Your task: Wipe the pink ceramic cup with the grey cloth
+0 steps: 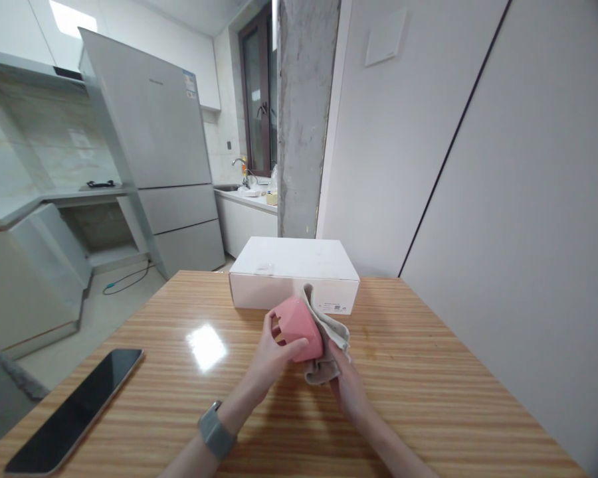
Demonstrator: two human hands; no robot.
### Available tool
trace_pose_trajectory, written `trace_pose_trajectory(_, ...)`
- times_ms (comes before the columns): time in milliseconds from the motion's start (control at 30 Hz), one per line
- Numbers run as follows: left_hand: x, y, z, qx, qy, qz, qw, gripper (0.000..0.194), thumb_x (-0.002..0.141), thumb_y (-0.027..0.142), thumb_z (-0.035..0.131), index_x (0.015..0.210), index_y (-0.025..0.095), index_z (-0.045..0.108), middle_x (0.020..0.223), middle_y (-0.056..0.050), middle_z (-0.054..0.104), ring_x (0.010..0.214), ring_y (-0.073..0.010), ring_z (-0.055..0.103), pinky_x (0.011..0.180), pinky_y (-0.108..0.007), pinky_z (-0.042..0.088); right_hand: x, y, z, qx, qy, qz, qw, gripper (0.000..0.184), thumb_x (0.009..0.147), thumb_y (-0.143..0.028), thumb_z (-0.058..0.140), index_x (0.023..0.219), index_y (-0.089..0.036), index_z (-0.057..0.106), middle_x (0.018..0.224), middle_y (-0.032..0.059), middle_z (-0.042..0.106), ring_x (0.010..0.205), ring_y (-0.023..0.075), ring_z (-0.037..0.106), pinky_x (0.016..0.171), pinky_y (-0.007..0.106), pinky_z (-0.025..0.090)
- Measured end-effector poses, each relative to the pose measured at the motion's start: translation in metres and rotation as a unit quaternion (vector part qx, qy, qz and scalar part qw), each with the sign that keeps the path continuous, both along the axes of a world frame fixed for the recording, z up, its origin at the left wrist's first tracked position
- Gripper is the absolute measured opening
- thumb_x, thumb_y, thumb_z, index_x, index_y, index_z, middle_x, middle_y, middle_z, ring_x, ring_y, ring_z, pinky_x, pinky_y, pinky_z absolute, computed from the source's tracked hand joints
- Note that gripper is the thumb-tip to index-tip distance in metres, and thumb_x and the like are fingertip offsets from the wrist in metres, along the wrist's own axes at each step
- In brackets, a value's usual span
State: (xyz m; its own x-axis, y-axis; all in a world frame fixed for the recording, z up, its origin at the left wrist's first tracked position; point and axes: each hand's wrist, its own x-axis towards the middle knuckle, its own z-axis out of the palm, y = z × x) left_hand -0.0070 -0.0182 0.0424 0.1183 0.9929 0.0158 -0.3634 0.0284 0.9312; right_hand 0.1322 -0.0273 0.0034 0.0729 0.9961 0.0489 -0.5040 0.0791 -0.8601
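A pink plastic container with a notched edge is tilted on its side above the table. My left hand grips it, thumb across the near face and fingers around the notched edge. Against its right side lies a grey-beige cloth, bunched and folded. My right hand holds that cloth from the right and presses it to the container; most of its fingers are hidden behind the fabric. On my left wrist is a grey watch band.
A white box stands on the wood-grain table just beyond my hands. At the left edge lies a dark phone. Behind are a fridge, a sink counter and a concrete pillar; a white wall is on the right.
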Motion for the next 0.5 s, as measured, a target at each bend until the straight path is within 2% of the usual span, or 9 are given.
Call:
trace_pose_trajectory(67, -0.001, 0.003, -0.004, 0.000, 0.031, 0.008, 0.999, 0.096, 0.054, 0.034, 0.084, 0.130, 0.024, 0.026, 0.116, -0.012, 0.055, 0.091, -0.0232, 0.062, 0.077, -0.037, 0.052, -0.002, -0.001, 0.000, -0.024, 0.007, 0.008, 1.000, 0.040, 0.071, -0.055, 0.070, 0.089, -0.019, 0.069, 0.075, 0.0024, 0.071, 0.069, 0.0183, 0.065, 0.061, 0.027, 0.051)
trace_pose_trajectory(167, -0.002, 0.005, -0.007, -0.024, 0.017, -0.028, 0.999, 0.078, 0.068, 0.049, 0.071, 0.129, 0.029, 0.027, 0.116, -0.010, 0.052, 0.093, -0.0228, 0.061, 0.069, -0.035, 0.054, -0.004, -0.002, 0.006, -0.058, 0.022, 0.037, 0.997, 0.043, 0.071, -0.059, 0.067, 0.076, -0.016, 0.066, 0.055, 0.0009, 0.064, 0.046, 0.0141, 0.056, 0.045, 0.023, 0.043)
trace_pose_trajectory(267, -0.002, 0.004, -0.006, -0.035, 0.009, -0.036, 0.999, 0.061, 0.077, 0.053, 0.060, 0.127, 0.031, 0.031, 0.113, -0.008, 0.052, 0.095, -0.0230, 0.060, 0.067, -0.035, 0.055, -0.004, -0.003, 0.013, -0.070, 0.046, 0.058, 0.995, 0.044, 0.072, -0.059, 0.065, 0.076, -0.016, 0.065, 0.051, 0.0005, 0.062, 0.041, 0.0123, 0.052, 0.041, 0.022, 0.039)
trace_pose_trajectory(433, 0.000, 0.004, -0.003, -0.013, 0.035, -0.003, 0.999, 0.072, 0.069, 0.044, 0.071, 0.127, 0.028, 0.031, 0.116, -0.009, 0.048, 0.087, -0.0213, 0.060, 0.064, -0.034, 0.055, -0.003, -0.004, 0.017, -0.089, 0.043, 0.063, 0.993, 0.043, 0.073, -0.059, 0.065, 0.078, -0.017, 0.068, 0.052, 0.0011, 0.063, 0.040, 0.0128, 0.052, 0.041, 0.023, 0.043)
trace_pose_trajectory(500, 0.001, 0.003, -0.003, 0.022, 0.052, 0.013, 0.998, 0.074, 0.067, 0.038, 0.074, 0.128, 0.028, 0.032, 0.119, -0.010, 0.047, 0.090, -0.0218, 0.060, 0.066, -0.032, 0.054, -0.002, -0.004, 0.016, -0.063, 0.030, 0.067, 0.995, 0.042, 0.077, -0.058, 0.061, 0.077, -0.017, 0.069, 0.054, 0.0024, 0.065, 0.039, 0.0131, 0.053, 0.042, 0.025, 0.045)
